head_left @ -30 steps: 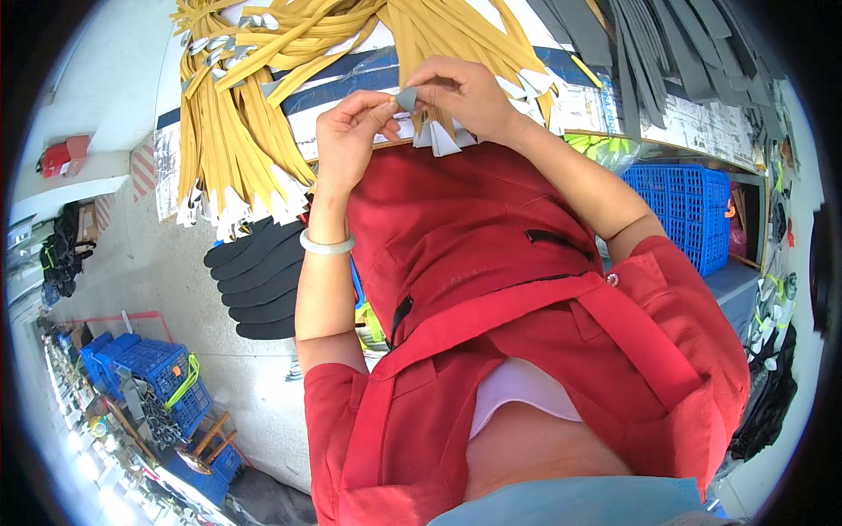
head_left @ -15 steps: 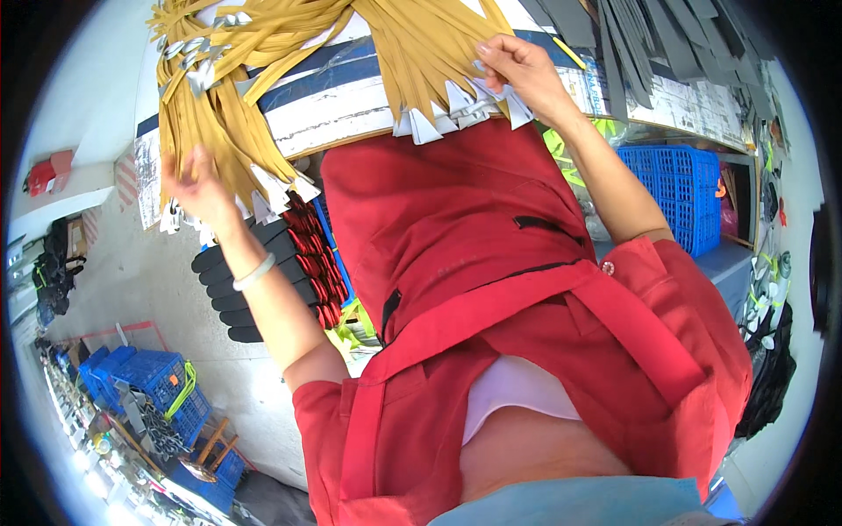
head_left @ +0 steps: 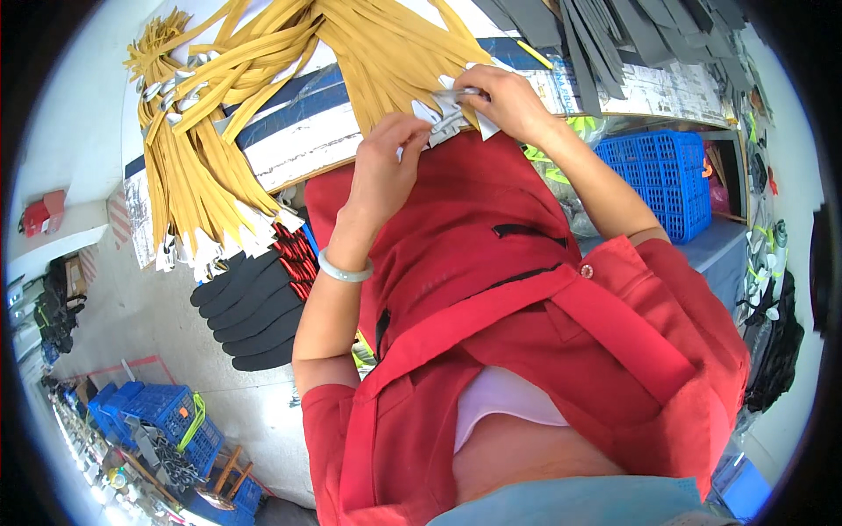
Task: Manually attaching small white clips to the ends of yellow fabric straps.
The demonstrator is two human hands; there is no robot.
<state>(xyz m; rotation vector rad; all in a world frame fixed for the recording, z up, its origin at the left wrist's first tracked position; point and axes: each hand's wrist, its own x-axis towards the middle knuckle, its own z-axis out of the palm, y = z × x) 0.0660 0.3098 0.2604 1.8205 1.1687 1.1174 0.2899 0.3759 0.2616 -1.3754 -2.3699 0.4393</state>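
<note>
Holds both arms forward, bent at the elbows, with bare forearms converging toward the upper middle of the head view. Slants the left forearm (head_left: 331, 305) steeply up and a little rightward. Curls the left hand (head_left: 386, 167) in toward the right, with thumb and forefinger tips close together. Angles the right forearm (head_left: 601, 182) up and leftward. Points the right hand (head_left: 506, 103) left, farther forward than the left, pinching between thumb and fingers.

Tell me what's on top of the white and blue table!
On the table are yellow straps, grey strips and a thin yellow stick. Whatever lies right under the straps is covered, so I can't tell.
</note>
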